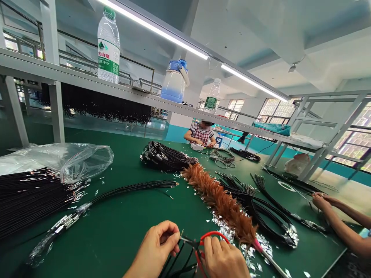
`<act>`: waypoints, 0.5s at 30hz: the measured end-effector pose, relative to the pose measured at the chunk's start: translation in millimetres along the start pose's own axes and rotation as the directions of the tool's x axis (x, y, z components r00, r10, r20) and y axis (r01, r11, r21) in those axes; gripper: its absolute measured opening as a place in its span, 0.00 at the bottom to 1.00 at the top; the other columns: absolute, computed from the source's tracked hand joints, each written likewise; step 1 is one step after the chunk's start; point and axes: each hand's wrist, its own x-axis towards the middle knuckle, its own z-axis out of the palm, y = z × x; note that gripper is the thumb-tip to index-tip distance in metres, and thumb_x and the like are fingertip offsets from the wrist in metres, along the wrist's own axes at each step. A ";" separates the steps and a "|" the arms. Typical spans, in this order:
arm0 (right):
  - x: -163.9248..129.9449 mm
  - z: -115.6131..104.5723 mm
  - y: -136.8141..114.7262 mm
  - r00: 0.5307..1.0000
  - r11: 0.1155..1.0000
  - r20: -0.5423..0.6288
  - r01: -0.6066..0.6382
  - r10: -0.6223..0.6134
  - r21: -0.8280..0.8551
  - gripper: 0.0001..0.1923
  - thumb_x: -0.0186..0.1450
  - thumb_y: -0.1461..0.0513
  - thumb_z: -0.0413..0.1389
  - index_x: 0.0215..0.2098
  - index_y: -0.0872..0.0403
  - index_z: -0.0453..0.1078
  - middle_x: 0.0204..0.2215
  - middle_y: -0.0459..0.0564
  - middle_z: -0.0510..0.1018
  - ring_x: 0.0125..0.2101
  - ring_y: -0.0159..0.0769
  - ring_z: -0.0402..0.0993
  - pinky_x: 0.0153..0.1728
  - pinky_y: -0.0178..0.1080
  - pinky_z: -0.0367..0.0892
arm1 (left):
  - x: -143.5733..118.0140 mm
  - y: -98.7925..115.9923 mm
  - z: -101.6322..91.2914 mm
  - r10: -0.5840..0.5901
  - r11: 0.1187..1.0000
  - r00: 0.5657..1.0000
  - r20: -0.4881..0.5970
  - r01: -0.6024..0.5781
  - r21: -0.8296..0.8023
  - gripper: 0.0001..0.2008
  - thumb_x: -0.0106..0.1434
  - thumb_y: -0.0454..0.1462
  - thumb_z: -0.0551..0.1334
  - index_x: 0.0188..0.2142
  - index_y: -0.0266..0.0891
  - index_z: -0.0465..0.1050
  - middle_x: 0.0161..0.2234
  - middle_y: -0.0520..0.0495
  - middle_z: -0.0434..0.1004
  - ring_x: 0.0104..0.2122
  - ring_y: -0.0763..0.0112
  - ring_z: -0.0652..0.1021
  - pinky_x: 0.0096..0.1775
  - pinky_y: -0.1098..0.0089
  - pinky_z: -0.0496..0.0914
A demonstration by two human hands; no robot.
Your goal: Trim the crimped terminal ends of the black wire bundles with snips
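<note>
The left hand point(158, 247) pinches the end of a thin black wire point(176, 258) between thumb and fingers, low over the green table point(121, 216). The right hand point(223, 258) grips red-handled cutters point(199, 245), tips touching that wire end. A brown feather duster point(220, 200) lies just right of them.

Head view (close) over green table point(121, 216)
</note>
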 end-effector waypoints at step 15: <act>9.8 -0.7 -7.9 0.996 0.989 0.048 0.083 -0.078 -0.120 0.10 0.57 0.70 0.49 0.20 0.53 0.61 0.12 0.46 0.67 0.11 0.38 0.65 0.10 0.37 0.61 | 2.9 -6.3 -0.3 -0.007 0.998 1.000 -0.016 0.008 0.063 0.12 0.57 0.45 0.56 0.26 0.38 0.65 0.20 0.52 0.67 0.23 0.71 0.69 0.29 0.73 0.65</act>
